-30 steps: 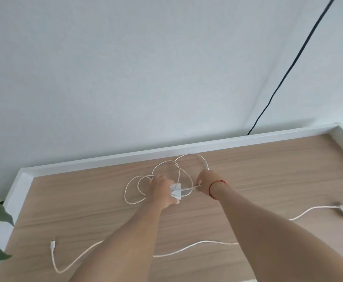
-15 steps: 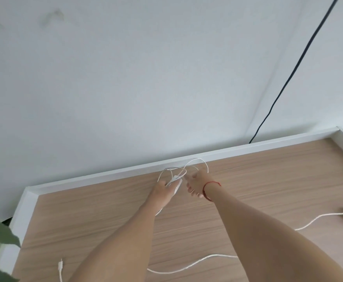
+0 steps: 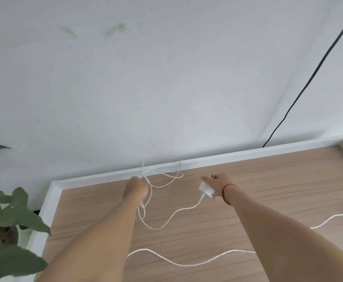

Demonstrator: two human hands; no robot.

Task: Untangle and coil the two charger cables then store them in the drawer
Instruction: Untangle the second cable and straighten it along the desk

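Note:
My left hand [image 3: 136,189] is raised and shut on a bunch of thin white cable loops [image 3: 162,176], which fan out to the right near the table's back rim. My right hand [image 3: 215,183] holds the small white charger plug [image 3: 206,190] a short way to the right; its cable [image 3: 178,214] droops from the plug down to the wood and curves back toward my left hand. A second, thicker white cable [image 3: 187,262] lies across the near part of the table and runs off to the right.
The wooden table top [image 3: 268,190] has a raised white rim [image 3: 227,158] along the back and sides. A green potted plant [image 3: 8,220] stands off the left edge. A black cord [image 3: 308,78] runs down the wall behind the far right corner.
My hands have moved apart: the right hand has pulled the plug out to the right, while the left hand keeps the loops lifted. The view has tilted up and left, bringing the plant in.

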